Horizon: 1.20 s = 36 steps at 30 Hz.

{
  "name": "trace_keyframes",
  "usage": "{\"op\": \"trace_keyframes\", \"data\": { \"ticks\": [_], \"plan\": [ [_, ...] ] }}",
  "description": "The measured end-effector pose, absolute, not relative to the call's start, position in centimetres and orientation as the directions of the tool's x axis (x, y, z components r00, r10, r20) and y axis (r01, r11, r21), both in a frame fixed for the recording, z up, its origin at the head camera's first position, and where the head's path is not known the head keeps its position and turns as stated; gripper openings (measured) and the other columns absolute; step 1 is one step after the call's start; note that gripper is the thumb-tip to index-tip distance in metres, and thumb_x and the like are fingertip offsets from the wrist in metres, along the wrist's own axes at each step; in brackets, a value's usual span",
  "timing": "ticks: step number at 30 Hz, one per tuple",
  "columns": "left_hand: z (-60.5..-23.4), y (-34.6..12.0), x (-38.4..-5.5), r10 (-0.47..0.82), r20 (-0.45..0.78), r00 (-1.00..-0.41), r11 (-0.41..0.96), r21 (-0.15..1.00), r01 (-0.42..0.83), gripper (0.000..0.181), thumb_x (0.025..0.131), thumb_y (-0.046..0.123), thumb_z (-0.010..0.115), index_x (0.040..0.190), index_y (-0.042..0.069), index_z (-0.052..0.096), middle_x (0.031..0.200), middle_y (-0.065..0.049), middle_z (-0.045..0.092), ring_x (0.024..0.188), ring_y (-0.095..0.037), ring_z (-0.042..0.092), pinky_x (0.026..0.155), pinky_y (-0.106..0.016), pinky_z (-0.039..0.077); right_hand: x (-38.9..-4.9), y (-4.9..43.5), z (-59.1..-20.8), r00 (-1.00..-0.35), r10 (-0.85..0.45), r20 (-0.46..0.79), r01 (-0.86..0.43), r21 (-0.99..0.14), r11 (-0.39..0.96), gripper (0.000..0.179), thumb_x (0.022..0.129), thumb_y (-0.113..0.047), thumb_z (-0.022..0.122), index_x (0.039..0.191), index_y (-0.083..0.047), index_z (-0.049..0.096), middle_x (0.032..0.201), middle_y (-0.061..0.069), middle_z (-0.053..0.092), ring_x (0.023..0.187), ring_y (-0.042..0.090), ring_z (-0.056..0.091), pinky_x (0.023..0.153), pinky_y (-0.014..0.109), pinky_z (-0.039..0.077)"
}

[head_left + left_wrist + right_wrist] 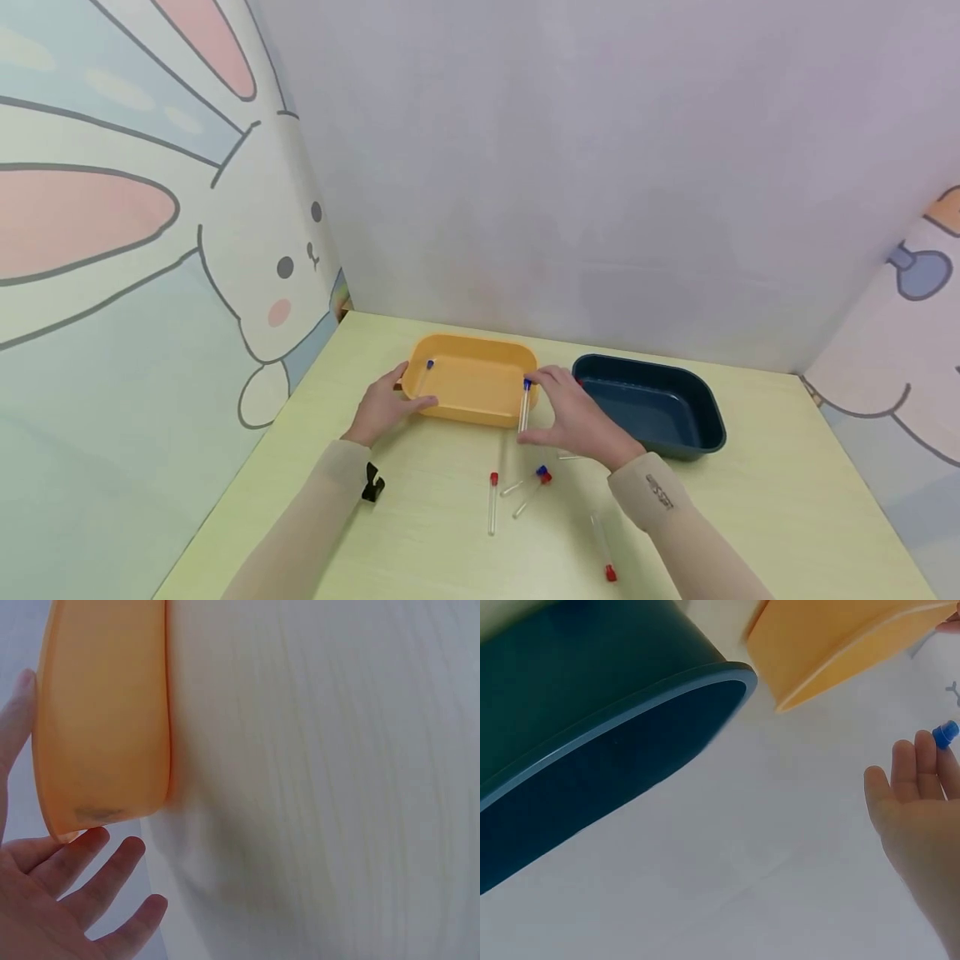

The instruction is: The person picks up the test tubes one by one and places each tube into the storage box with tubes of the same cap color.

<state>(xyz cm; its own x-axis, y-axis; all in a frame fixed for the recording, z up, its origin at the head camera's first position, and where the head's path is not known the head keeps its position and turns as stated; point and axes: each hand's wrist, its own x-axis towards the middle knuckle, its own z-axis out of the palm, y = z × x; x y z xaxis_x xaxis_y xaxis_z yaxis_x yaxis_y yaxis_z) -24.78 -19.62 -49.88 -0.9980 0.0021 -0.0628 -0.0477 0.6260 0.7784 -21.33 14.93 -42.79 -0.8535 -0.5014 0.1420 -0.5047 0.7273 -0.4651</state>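
Observation:
My left hand point(386, 410) grips the left end of a yellow plastic tray point(472, 415), thumb over its near rim and fingers at its end wall; the left wrist view shows the fingertips at the tray's corner point(112, 802). A blue-capped test tube point(427, 377) leans inside that tray. By the tray's right end, my right hand point(573, 417) holds a clear test tube point(523, 408) upright, with fingers at its blue cap point(945, 734) and thumb near its lower end.
A dark blue tray point(652, 400) stands right of the yellow one, a red cap showing at its left edge. On the table point(435, 550) lie several capped tubes, including red-capped ones point(492, 504) point(603, 546). A small black clip point(372, 483) is beside the left sleeve.

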Motion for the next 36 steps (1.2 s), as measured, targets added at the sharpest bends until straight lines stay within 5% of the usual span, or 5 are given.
{"op": "trace_keyframes", "data": {
  "ticks": [10,19,36],
  "plan": [
    [-49.9,-19.4,-24.8,-0.002,-0.061,-0.998,0.638,0.768,-0.048,0.114,0.076,0.06,0.085,0.163,0.009,0.03,0.16,-0.017,0.046,0.137,-0.036,0.055,0.108,-0.053,0.051,-23.1,14.2,-43.1,-0.886,-0.452,0.106,-0.437,-0.517,0.736,0.094,0.081,-0.046,0.087,0.154,-0.006,0.043,0.153,0.014,0.043,0.138,0.032,0.046,0.114,0.055,0.046],
    [-50.0,-19.5,-24.9,-0.002,-0.051,-0.999,0.634,0.772,-0.041,0.119,0.072,0.066,0.083,0.162,0.009,0.031,0.159,-0.018,0.047,0.135,-0.036,0.057,0.107,-0.053,0.052,-25.3,13.2,-43.2,-0.9,-0.426,0.09,-0.4,-0.557,0.728,0.102,0.079,-0.063,0.082,0.156,-0.01,0.041,0.156,0.012,0.041,0.14,0.032,0.043,0.116,0.056,0.043],
    [-50.1,-19.3,-24.8,-0.014,-0.038,-0.999,0.632,0.774,-0.038,0.114,0.075,0.059,0.086,0.162,0.008,0.032,0.157,-0.018,0.05,0.133,-0.036,0.059,0.105,-0.053,0.053,-28.1,10.6,-43.1,-0.915,-0.401,0.033,-0.335,-0.613,0.715,0.103,0.079,-0.06,0.083,0.157,-0.009,0.038,0.16,0.015,0.032,0.143,0.035,0.042,0.119,0.054,0.042]
  ]
}}
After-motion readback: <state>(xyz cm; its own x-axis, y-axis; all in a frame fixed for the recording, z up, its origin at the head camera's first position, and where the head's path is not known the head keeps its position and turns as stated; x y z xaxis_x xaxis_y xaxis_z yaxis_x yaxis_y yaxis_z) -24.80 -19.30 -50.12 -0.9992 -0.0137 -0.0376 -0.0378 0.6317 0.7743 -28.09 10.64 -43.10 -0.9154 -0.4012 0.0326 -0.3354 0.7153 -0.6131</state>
